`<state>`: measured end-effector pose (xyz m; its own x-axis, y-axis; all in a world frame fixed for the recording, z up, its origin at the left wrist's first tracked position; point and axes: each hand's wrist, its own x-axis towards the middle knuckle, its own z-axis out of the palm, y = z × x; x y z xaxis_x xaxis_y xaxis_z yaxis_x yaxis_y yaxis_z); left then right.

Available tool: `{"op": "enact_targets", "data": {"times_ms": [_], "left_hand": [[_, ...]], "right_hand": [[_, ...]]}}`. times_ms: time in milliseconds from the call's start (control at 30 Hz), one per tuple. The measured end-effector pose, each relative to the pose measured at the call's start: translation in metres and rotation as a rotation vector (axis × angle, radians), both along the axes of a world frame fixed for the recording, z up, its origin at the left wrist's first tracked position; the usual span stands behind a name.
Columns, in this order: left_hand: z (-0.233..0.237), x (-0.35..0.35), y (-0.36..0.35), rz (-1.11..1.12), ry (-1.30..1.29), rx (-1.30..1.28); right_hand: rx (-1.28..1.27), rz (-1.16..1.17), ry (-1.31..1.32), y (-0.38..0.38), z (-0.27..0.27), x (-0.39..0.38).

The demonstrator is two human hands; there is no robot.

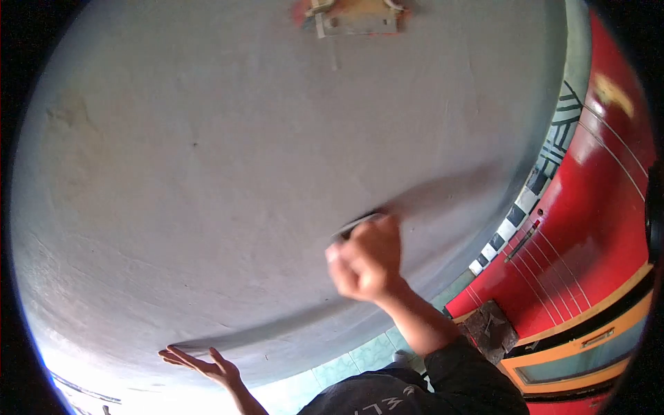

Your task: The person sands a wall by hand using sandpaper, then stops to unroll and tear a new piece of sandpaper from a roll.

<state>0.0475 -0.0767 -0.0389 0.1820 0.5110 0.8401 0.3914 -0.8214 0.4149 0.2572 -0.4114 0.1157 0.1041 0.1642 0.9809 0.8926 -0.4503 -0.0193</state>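
A large grey wall-like surface fills most of the view. My right hand is closed around a thin, flat, dark pad with a pale edge, held against or very close to the grey surface. The hand is slightly blurred, and most of the pad hides behind my fingers. Lower left, my left hand is open with its fingers stretched out. Its fingertips meet their shadow on the grey surface, and nothing is in it.
A metal bracket-like fitting sits at the top. Along the right runs a black-and-white checkered strip beside a glossy red panel. An orange-framed cabinet front and a dark block stand lower right. Pale green tiles show below.
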Motion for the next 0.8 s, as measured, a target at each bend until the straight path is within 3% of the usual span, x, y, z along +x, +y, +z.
{"op": "enact_targets", "data": {"times_ms": [67, 167, 200, 267, 333, 367, 400, 500, 567, 600, 667, 800], "left_hand": [[-0.003, -0.001, 0.011, -0.023, -0.023, 0.041], [-0.019, -0.006, 0.023, -0.026, 0.031, 0.094], [-0.021, -0.006, 0.023, -0.047, 0.028, 0.090], [-0.024, -0.008, 0.020, -0.095, 0.025, 0.078], [-0.025, -0.006, 0.018, -0.114, 0.038, 0.107], [-0.024, -0.005, 0.016, -0.112, 0.043, 0.129], [-0.024, -0.005, 0.017, -0.107, 0.050, 0.153], [-0.028, -0.006, 0.019, -0.097, 0.044, 0.146], [-0.041, -0.008, 0.030, -0.076, 0.069, 0.137], [-0.040, -0.009, 0.033, -0.091, 0.075, 0.174], [-0.041, -0.010, 0.034, -0.120, 0.084, 0.240], [-0.036, -0.011, 0.028, -0.139, 0.071, 0.183]], "right_hand": [[-0.044, -0.042, -0.018, 0.011, -0.011, -0.007], [0.515, -0.066, 0.147, -0.009, -0.020, 0.023], [0.811, 0.006, 0.414, -0.010, -0.014, 0.021], [0.578, -0.213, 0.102, 0.007, -0.023, 0.025], [0.345, -0.080, -0.105, 0.046, -0.028, -0.003], [0.022, -0.056, -0.059, 0.054, -0.038, -0.024], [-0.192, -0.082, -0.172, 0.061, -0.027, -0.037], [0.053, -0.093, -0.177, 0.033, -0.038, -0.005], [0.497, -0.094, 0.121, 0.011, -0.034, 0.013], [0.826, -0.082, 0.485, 0.008, -0.017, 0.005], [0.671, -0.160, 0.264, 0.022, -0.036, 0.011], [-0.177, 0.010, -0.226, 0.089, -0.037, -0.049]]}}
